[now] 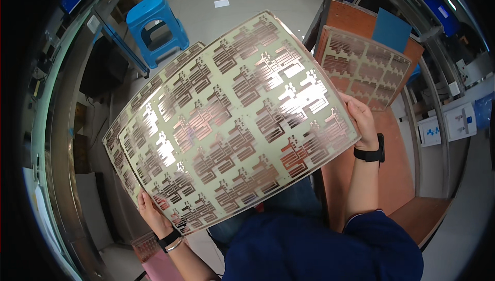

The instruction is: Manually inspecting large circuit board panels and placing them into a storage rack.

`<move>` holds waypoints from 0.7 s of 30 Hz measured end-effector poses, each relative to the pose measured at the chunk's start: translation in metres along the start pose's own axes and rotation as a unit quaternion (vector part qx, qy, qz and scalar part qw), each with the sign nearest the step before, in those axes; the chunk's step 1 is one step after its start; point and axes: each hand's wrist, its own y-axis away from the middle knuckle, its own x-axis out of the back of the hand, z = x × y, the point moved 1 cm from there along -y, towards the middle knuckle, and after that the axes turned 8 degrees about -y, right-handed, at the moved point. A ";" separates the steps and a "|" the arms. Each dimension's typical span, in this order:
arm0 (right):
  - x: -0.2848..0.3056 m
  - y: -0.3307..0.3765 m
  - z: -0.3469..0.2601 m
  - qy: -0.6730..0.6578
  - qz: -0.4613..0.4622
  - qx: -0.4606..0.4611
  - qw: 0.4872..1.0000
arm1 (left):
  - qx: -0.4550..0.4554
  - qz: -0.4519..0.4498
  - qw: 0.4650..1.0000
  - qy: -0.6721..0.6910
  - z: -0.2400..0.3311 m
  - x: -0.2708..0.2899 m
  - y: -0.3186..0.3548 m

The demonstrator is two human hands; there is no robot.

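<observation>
A large pale-green circuit board panel (242,134) with rows of shiny copper patterns is held up, tilted, in front of me. My left hand (153,213) grips its lower left edge, thumb on the face and the other fingers partly hidden. On the opposite side, my right hand (362,122) is closed round the right edge, with the fingers behind it out of sight. Past the left and upper left edge shows a strip of a second, similar panel (116,149), lying behind the first.
To my right, a similar copper panel (368,64) leans on a brown board beside a blue sheet (391,27). Below it is a copper-coloured surface (389,160). A blue stool (154,21) stands beyond the panel. Metal frames flank both sides. A white tray (447,126) sits far right.
</observation>
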 end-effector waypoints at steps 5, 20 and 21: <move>0.002 -0.012 -0.010 -0.032 -0.037 0.026 0.998 | -0.014 -0.003 0.997 0.072 0.022 0.004 0.005; -0.012 -0.048 0.013 -0.437 -0.104 0.035 0.893 | 0.012 -0.047 0.986 0.157 0.042 -0.028 0.025; -0.013 -0.047 0.018 -0.456 -0.118 0.026 0.882 | -0.070 -0.070 0.989 0.110 0.051 -0.033 0.035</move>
